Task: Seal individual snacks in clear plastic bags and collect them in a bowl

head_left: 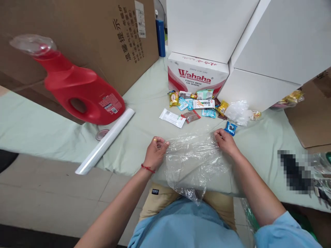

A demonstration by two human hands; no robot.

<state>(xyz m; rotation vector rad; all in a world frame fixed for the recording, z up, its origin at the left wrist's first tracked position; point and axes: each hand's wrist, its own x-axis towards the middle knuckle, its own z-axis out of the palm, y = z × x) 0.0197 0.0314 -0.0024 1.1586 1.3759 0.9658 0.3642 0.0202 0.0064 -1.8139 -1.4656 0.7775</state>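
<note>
A clear plastic bag [192, 160] is stretched between my two hands, its lower part hanging over the table's front edge above my lap. My left hand [156, 151] pinches its left upper corner between thumb and fingers. On the other side, my right hand [225, 140] grips the right upper corner. Just beyond my right hand lies a small blue snack packet [231, 128]. Farther back is a loose pile of small wrapped snacks, among them a white packet [172, 118], a reddish-brown packet [191, 116] and a yellow packet [174, 99].
A red detergent jug [85, 89] and a white roll [106, 141] are at the left, by a large cardboard box [103, 41]. Behind the snacks stand a Wahaha carton [198, 74] and white boxes [266, 44]. Crumpled clear plastic [239, 112] lies right of the pile.
</note>
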